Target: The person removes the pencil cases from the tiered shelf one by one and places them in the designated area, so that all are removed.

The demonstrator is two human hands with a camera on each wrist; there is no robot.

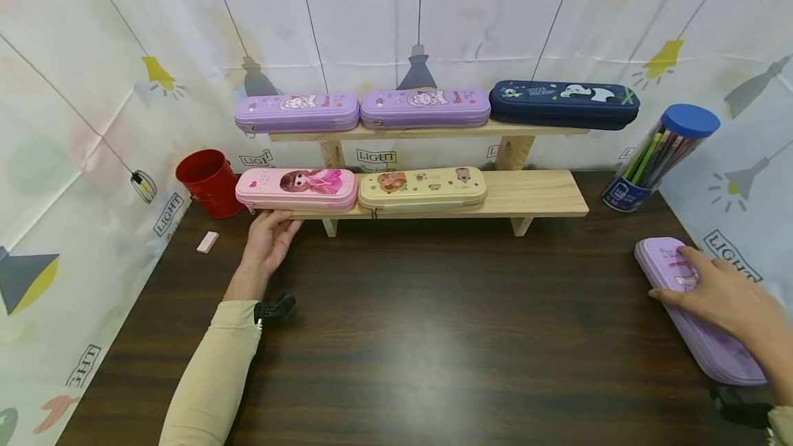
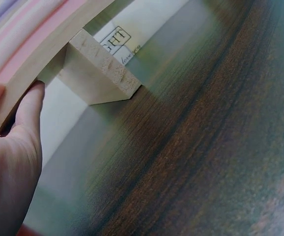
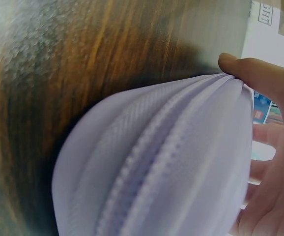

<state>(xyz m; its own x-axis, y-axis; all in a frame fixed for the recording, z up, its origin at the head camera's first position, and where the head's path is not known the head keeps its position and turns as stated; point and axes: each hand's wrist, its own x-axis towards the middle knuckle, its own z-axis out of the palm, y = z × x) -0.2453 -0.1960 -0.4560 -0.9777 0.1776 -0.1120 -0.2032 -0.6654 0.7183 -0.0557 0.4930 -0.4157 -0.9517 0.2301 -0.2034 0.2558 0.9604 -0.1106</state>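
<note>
At the lower board's left end, my left hand (image 1: 268, 241) grips the wooden shelf (image 1: 535, 191), one digit beneath the board and another at its edge. Right above it lies a pink pencil case (image 1: 297, 189) with a doll picture. A yellow pencil case (image 1: 423, 188) sits beside that one. On the upper board stand two purple pencil cases (image 1: 297, 112) and a navy panda one (image 1: 565, 103), which overhangs the right end. Over at the right, my right hand (image 1: 727, 294) holds another purple pencil case (image 1: 712, 344) across its width; its zipper shows in the right wrist view.
A red bucket (image 1: 210, 184) stands left of the shelf, with a pale pink eraser (image 1: 207, 242) in front of it. Right of the shelf is a clear, blue-lidded tub of pencils (image 1: 659, 157). Printed cloth walls (image 1: 384, 12) border the dark wooden table (image 1: 434, 336).
</note>
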